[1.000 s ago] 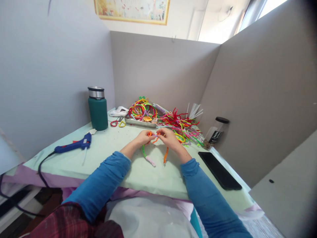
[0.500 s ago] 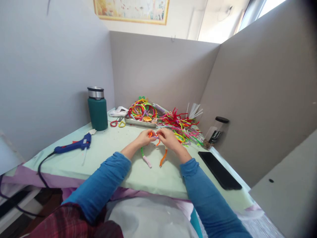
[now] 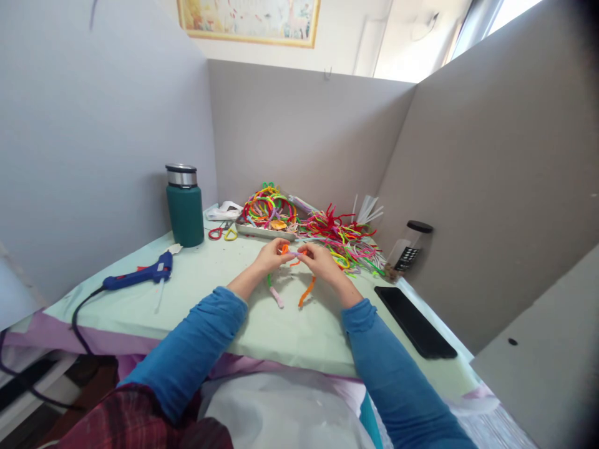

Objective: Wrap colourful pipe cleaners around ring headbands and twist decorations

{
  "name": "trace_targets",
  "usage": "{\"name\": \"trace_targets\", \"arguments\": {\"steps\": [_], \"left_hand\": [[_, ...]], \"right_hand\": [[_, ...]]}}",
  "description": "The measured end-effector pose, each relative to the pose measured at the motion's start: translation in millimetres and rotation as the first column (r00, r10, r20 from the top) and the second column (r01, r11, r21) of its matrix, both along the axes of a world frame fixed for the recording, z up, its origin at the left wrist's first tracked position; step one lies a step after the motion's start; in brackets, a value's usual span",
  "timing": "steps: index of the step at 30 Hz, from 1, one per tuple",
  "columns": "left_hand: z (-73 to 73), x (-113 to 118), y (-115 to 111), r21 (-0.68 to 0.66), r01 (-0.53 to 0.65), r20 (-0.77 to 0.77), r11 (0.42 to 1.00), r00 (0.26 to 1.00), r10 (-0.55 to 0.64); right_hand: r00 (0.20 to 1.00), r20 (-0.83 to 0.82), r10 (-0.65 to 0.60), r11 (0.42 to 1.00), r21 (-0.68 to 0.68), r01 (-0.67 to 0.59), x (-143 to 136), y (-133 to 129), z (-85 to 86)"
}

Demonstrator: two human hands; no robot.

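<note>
Above the middle of the table, my left hand [image 3: 270,256] and my right hand [image 3: 321,261] are close together, fingertips almost meeting. Both are closed in a pinch on a colourful pipe-cleaner headband [image 3: 306,293]. Its orange end hangs below my right hand. From under my left hand comes the other end, green and then pale pink. Between the fingertips a purple stretch and bits of orange pipe cleaner show; my fingers cover the rest of the upper part.
Behind my hands are a metal tray [image 3: 266,233] heaped with coloured hoops and a pile of loose pipe cleaners [image 3: 334,224]. At left lie a blue glue gun [image 3: 140,274], a green bottle [image 3: 185,209] and scissors [image 3: 216,234]. A black phone [image 3: 414,321] and a clear jar [image 3: 409,249] are at right.
Both hands have shifted slightly, and the headband's hanging ends have swung a little up and to the left. The pinch of both hands on it stays.
</note>
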State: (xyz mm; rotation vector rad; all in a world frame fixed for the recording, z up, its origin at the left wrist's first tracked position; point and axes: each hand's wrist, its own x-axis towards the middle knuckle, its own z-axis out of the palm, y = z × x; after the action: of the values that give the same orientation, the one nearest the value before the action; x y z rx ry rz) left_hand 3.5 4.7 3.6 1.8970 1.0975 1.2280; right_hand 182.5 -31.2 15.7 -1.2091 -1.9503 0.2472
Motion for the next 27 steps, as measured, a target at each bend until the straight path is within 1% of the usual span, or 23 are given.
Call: {"name": "trace_targets", "arguments": {"steps": [1,2,3,4,5,6,7,8,9,10,12,13,15,17,20,23,25,27], "left_hand": [[1.2,-0.7,-0.5,0.091,-0.054,-0.003,0.994,0.999,0.055],[2.8,-1.3,-1.8,0.189,-0.106,-0.003,0.976,0.994,0.108],[4.6,-1.8,-3.9,0.292,-0.149,-0.009,0.945,0.987,0.159],[6.4,-1.9,-6.8,0.378,-0.155,-0.029,0.913,0.983,0.179],[8.0,-1.5,-10.2,0.433,-0.146,-0.049,0.889,0.981,0.186],[9.2,-0.5,-13.8,0.468,-0.129,-0.074,0.874,0.980,0.184],[9.8,1.0,-17.3,0.479,-0.104,-0.099,0.872,0.980,0.171],[10.0,3.0,-20.3,0.470,-0.082,-0.107,0.879,0.983,0.150],[9.6,5.4,-22.7,0.442,-0.039,-0.121,0.896,0.987,0.103],[8.9,7.9,-24.3,0.399,0.018,-0.132,0.917,0.991,0.038],[7.2,12.6,-25.5,0.277,0.153,-0.098,0.949,0.987,-0.131],[6.5,14.6,-25.4,0.217,0.221,-0.048,0.951,0.975,-0.216],[6.2,17.6,-24.8,0.113,0.343,0.095,0.932,0.930,-0.354],[7.3,19.0,-24.9,0.031,0.436,0.245,0.900,0.869,-0.430],[10.6,18.7,-26.3,-0.072,0.547,0.444,0.834,0.766,-0.465],[13.7,16.6,-27.1,-0.107,0.604,0.603,0.790,0.671,-0.431],[15.1,14.7,-27.1,-0.109,0.614,0.653,0.782,0.637,-0.410],[16.4,12.4,-27.1,-0.109,0.614,0.660,0.782,0.632,-0.405]], "right_hand": [[0.998,-0.033,-0.052,0.998,0.019,0.053,0.4,1.0,0.0],[0.992,-0.069,-0.106,0.994,0.033,0.109,0.8,2.2,-0.2],[0.982,-0.108,-0.156,0.986,0.040,0.161,1.2,3.5,-0.5],[0.970,-0.148,-0.194,0.978,0.044,0.203,1.4,4.6,-0.9],[0.958,-0.187,-0.219,0.971,0.050,0.232,1.3,5.4,-1.2],[0.946,-0.227,-0.231,0.966,0.064,0.251,0.9,5.8,-1.3],[0.935,-0.266,-0.235,0.960,0.089,0.267,0.1,5.7,-1.3],[0.924,-0.303,-0.234,0.951,0.127,0.283,-1.0,5.2,-1.1],[0.913,-0.336,-0.232,0.937,0.175,0.302,-2.4,4.2,-0.7],[0.903,-0.362,-0.230,0.917,0.229,0.326,-3.9,3.0,-0.1],[0.893,-0.388,-0.228,0.869,0.332,0.366,-7.2,0.3,0.8],[0.895,-0.384,-0.226,0.849,0.374,0.374,-9.0,-0.9,0.9],[0.911,-0.353,-0.214,0.827,0.430,0.362,-12.9,-2.6,0.5],[0.933,-0.305,-0.191,0.827,0.462,0.320,-17.2,-3.4,-0.9],[0.968,-0.200,-0.150,0.830,0.506,0.233,-23.6,-4.3,-2.6],[0.984,-0.092,-0.151,0.824,0.539,0.177,-28.5,-7.0,-2.0],[0.985,-0.055,-0.166,0.823,0.543,0.169,-30.6,-9.7,-0.7],[0.984,-0.032,-0.177,0.826,0.539,0.166,-31.5,-12.3,0.4]]}}
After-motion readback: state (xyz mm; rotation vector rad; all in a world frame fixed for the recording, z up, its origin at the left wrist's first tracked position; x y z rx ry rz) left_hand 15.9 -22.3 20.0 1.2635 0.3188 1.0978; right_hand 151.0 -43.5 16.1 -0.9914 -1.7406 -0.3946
